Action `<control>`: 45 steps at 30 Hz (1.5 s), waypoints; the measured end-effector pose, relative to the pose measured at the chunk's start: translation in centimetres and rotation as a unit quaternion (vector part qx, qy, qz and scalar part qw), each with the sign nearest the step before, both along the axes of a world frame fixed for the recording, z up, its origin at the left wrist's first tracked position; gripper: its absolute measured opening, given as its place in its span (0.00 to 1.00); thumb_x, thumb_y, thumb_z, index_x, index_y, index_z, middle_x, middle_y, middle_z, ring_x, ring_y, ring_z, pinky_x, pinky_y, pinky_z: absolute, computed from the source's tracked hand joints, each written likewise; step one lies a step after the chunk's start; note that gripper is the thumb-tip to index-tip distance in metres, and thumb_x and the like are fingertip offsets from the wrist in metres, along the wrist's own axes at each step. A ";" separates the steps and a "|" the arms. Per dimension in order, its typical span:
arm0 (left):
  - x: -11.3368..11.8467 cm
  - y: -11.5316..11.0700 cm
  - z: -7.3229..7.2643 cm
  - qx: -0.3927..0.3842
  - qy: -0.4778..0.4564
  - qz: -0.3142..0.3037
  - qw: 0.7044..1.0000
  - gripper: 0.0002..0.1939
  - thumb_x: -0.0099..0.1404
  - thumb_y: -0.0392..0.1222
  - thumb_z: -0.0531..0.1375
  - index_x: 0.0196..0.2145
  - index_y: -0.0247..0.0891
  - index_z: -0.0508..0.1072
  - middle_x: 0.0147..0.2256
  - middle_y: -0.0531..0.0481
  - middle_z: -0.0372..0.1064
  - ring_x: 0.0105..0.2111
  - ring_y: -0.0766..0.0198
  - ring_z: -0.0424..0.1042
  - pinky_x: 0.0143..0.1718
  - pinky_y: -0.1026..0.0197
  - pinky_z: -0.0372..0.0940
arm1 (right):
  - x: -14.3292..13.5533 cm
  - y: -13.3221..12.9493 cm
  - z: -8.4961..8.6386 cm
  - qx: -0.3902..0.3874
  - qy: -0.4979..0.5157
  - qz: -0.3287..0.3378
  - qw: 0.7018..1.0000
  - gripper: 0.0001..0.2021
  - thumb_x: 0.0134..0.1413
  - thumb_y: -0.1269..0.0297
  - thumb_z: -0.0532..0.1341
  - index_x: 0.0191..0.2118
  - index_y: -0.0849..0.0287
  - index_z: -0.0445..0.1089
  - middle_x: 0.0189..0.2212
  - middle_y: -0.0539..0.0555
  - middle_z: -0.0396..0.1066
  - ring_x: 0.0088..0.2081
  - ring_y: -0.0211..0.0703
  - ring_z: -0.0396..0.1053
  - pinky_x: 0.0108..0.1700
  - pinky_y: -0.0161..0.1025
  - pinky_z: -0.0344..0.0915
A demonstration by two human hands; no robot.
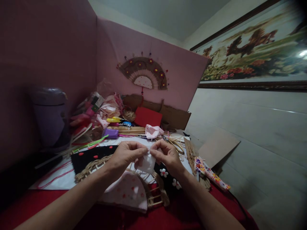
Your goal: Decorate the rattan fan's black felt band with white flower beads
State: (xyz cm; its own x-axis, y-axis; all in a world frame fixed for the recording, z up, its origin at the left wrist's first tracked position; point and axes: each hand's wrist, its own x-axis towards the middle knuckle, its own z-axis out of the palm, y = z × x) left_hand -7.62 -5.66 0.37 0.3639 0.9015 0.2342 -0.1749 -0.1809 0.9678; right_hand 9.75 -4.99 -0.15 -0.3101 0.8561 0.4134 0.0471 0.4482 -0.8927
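My left hand [130,155] and my right hand [166,156] meet in front of me, both pinching the top edge of a small white packet [147,163]. Whether it is plastic or paper I cannot tell. Below it lies a fan-shaped craft piece with a spotted pale fabric center [127,191], woven twine and thin sticks. Black fabric [80,159] with red dots forms its left side. On the right, white flowers [164,172] decorate the black part. My forearms cover some of the fan.
Behind the hands are thin wooden sticks [129,130], gold-handled scissors [176,145], a purple packet [111,133], red card [148,117] and a twine ball [129,115]. A flowered glue gun [212,174] lies right. A finished fan [144,72] hangs on the pink board [177,73].
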 end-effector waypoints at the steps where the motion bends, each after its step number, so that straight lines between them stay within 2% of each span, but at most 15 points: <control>1: 0.0 0.0 0.0 0.003 0.006 0.000 1.000 0.12 0.54 0.45 0.62 0.23 0.31 0.72 0.14 0.55 0.63 0.14 0.73 0.60 0.16 0.70 0.52 | 0.0 -0.1 0.1 0.023 -0.021 -0.020 0.999 0.12 0.46 0.57 0.64 0.27 0.60 0.65 0.17 0.44 0.55 0.18 0.30 0.50 0.19 0.30 0.45; 5: 0.1 -0.2 0.1 0.007 0.016 0.002 1.000 0.13 0.53 0.46 0.62 0.24 0.31 0.73 0.14 0.54 0.63 0.14 0.72 0.60 0.15 0.69 0.53 | -0.1 -0.5 0.2 0.087 -0.068 -0.063 0.992 0.12 0.47 0.57 0.63 0.25 0.60 0.65 0.17 0.44 0.52 0.20 0.30 0.46 0.21 0.31 0.43; 18: 0.4 -0.5 0.3 0.006 0.016 0.026 1.000 0.15 0.49 0.48 0.64 0.22 0.30 0.72 0.12 0.53 0.64 0.13 0.71 0.60 0.14 0.69 0.54 | -0.2 -0.5 -0.1 0.097 -0.062 -0.046 0.992 0.10 0.48 0.60 0.61 0.24 0.60 0.65 0.18 0.45 0.55 0.20 0.31 0.48 0.22 0.32 0.45; 22: 0.4 -0.5 0.1 -0.008 0.007 0.010 1.000 0.15 0.50 0.47 0.65 0.22 0.30 0.72 0.12 0.52 0.64 0.13 0.71 0.61 0.14 0.69 0.55 | -0.1 -0.5 -0.1 0.078 -0.050 -0.044 0.995 0.10 0.46 0.60 0.62 0.23 0.60 0.65 0.17 0.45 0.54 0.19 0.31 0.47 0.21 0.32 0.44; 26: 0.1 -0.1 -0.2 -0.028 -0.030 -0.016 0.999 0.14 0.49 0.44 0.66 0.30 0.32 0.72 0.16 0.52 0.69 0.15 0.68 0.66 0.17 0.68 0.59 | 0.0 -0.2 -0.1 0.066 -0.025 -0.048 0.996 0.10 0.45 0.60 0.62 0.23 0.60 0.65 0.17 0.45 0.56 0.19 0.32 0.50 0.21 0.32 0.46; 30: -0.1 0.2 -0.3 -0.018 -0.035 -0.032 0.999 0.13 0.54 0.46 0.63 0.28 0.31 0.72 0.19 0.48 0.71 0.18 0.69 0.68 0.21 0.67 0.62 | 0.0 -0.2 0.1 0.053 0.000 -0.056 0.997 0.09 0.44 0.61 0.63 0.22 0.60 0.65 0.16 0.45 0.58 0.19 0.32 0.52 0.22 0.32 0.48; 33: -0.1 0.1 -0.3 -0.025 -0.043 -0.026 0.998 0.13 0.53 0.45 0.64 0.27 0.30 0.72 0.19 0.49 0.71 0.17 0.69 0.67 0.21 0.67 0.62 | -0.2 -0.3 0.2 0.036 0.010 -0.040 0.998 0.09 0.44 0.62 0.63 0.22 0.60 0.66 0.15 0.45 0.57 0.18 0.31 0.52 0.21 0.32 0.47; 40: 0.2 0.1 -0.4 -0.059 -0.084 -0.031 0.994 0.12 0.51 0.43 0.65 0.26 0.31 0.70 0.16 0.50 0.70 0.15 0.70 0.66 0.17 0.69 0.60 | -0.2 0.0 -0.2 -0.011 0.054 0.001 0.999 0.11 0.43 0.60 0.64 0.23 0.61 0.66 0.14 0.44 0.58 0.17 0.30 0.53 0.19 0.31 0.48; 45: 0.0 -0.2 -0.1 -0.078 -0.054 -0.032 0.995 0.13 0.54 0.47 0.63 0.28 0.33 0.70 0.13 0.53 0.66 0.10 0.73 0.60 0.10 0.73 0.49 | 0.0 0.2 -0.4 -0.047 0.080 0.043 0.995 0.12 0.49 0.56 0.61 0.25 0.60 0.65 0.17 0.45 0.59 0.17 0.30 0.54 0.19 0.30 0.51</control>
State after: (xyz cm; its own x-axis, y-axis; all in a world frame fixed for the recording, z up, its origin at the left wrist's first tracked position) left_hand -7.65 -5.83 0.29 0.4021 0.9056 0.1350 -0.2859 -0.0159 0.9581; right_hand 9.73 -4.82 -0.54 -0.3210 0.8661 0.3832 -0.1331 0.3593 -0.9237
